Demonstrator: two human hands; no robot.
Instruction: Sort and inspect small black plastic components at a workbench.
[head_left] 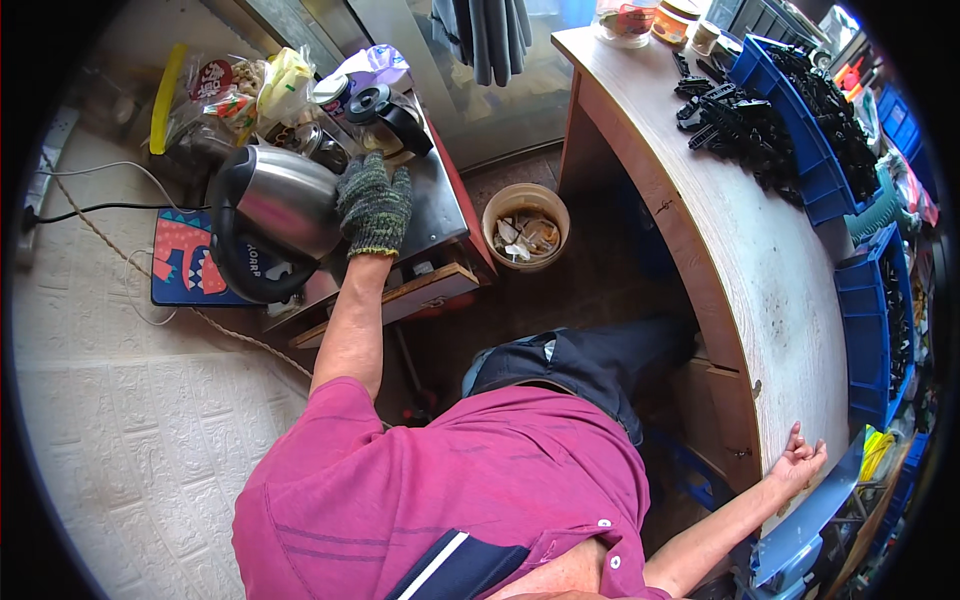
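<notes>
Reaching out to the left, the left hand [374, 205] in a knitted grey-green glove is laid against the side of a shiny steel kettle [275, 215], fingers together and curved on the metal body. The kettle sits on a small metal-topped stand [440, 215] by the wall, with its black handle facing the near side. Just behind it there's a glass pot with a black lid [385, 115] and a bunch of plastic bags [250, 90]. A tan bucket [525, 225] with scraps in it stands on the floor just right of the stand. The right hand [800, 462] is bare, resting on the near edge of the curved wooden table [760, 260], fingers loosely spread, holding nothing. Blue bins [810, 150] of black parts [730, 125] sit further up that table.
</notes>
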